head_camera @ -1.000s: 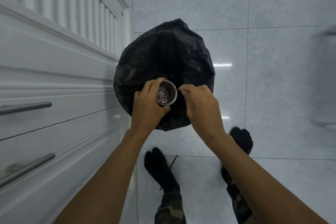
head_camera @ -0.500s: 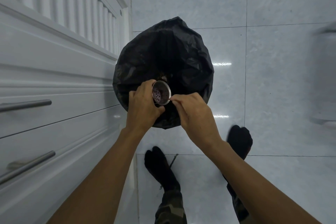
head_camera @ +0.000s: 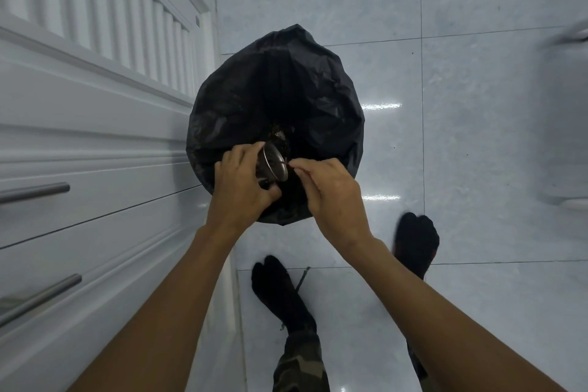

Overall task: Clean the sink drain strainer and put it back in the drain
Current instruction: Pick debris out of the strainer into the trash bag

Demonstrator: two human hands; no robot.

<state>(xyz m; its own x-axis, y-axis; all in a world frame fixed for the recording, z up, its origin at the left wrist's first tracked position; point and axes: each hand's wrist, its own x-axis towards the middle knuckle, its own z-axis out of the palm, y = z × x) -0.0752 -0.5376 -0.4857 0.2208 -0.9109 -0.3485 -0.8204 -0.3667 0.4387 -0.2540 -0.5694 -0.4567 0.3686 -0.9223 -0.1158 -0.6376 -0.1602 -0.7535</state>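
The metal sink drain strainer is a small perforated steel cup, tipped on its side with its mouth turned toward the bin. My left hand grips it from the left, over the bin's near rim. My right hand is beside it on the right, its fingertips pinched on a thin reddish stick whose tip touches the strainer's rim. Both hands hover above a bin lined with a black trash bag, where some dark scraps lie inside.
White cabinet drawers with metal bar handles run along the left, close to the bin. The floor is pale glossy tile. My feet in black socks stand just behind the bin. A blurred white object is at the right edge.
The strainer has tipped further onto its side, its mouth now facing away toward the bin. My right hand shifted slightly, keeping the stick at the strainer's rim.
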